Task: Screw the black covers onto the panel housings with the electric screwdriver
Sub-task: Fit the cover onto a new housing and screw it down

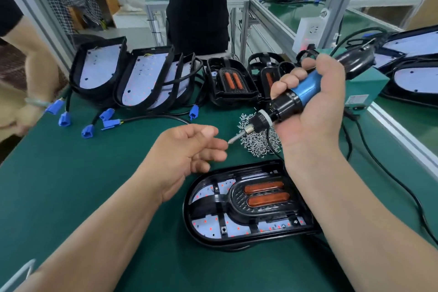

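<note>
Screwdriver held above the covered housing
Right hand (315,111) grip wraps the electric screwdriver (305,89) above the panel housing (213,243), black cover (238,208) seated inside; left hand (187,149) grip loosely spread, forefinger at the bit tip.

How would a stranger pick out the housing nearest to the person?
Start at the near side of the green table, below the right hand with the electric screwdriver. The housing lies flat there alone, while the other housings on this table lean in a far row.

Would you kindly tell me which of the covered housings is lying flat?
The housing nearest you, under your right forearm; the others stand tilted at the back.
</note>
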